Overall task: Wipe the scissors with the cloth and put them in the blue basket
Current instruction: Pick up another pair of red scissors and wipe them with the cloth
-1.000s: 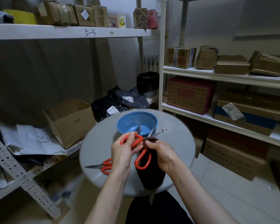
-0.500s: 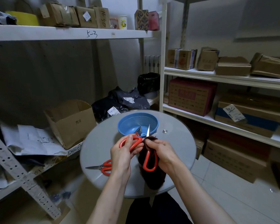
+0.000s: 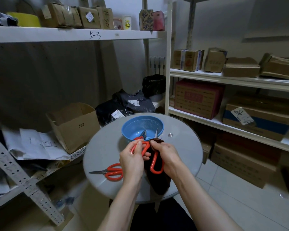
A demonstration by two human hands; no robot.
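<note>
My left hand grips one orange handle loop of a pair of scissors held over the round grey table. My right hand pinches a dark cloth around the blades, whose tip pokes up just above the fingers. The cloth hangs down past the table's front edge. Right behind my hands stands the blue basket, and a pair of scissors lies inside it. A second orange-handled pair of scissors lies flat on the table, left of my left hand.
White shelving surrounds the table: an open cardboard box and loose papers on the left shelf, black bags behind the table, several boxes on the right shelves. A tiled floor lies to the right.
The held scissors have swung their blades more upright, and the lower handle loop has dropped further down in front of the cloth. My right hand has slid the cloth along the blades.
</note>
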